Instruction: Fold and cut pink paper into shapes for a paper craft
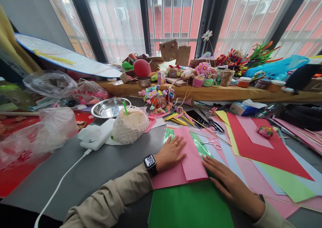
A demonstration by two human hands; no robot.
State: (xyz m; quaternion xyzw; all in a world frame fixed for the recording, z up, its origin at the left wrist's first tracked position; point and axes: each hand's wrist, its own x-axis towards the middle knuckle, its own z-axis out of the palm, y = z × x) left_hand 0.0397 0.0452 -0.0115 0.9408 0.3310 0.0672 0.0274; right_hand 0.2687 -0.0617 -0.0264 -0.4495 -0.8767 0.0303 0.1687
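Observation:
A pink sheet of paper (171, 177), with a strip folded over at its right, lies on a green sheet (188, 204) in front of me. My left hand (171, 152) rests flat on the pink paper, fingers spread over its folded part. Along the fold's right edge lies my right hand (221, 176), fingers stretched out, fingertips at the paper's edge. Just beyond that hand are small white-handled scissors (213, 143). Black-handled scissors (216, 125) lie farther back.
Coloured sheets, among them a red sheet (264, 151), spread to the right. A coconut in foam netting (129, 125), a metal bowl (108, 108) and a white power bank (97, 135) with a cable stand left. Craft flowers (157, 95) sit below the crowded windowsill (120, 91).

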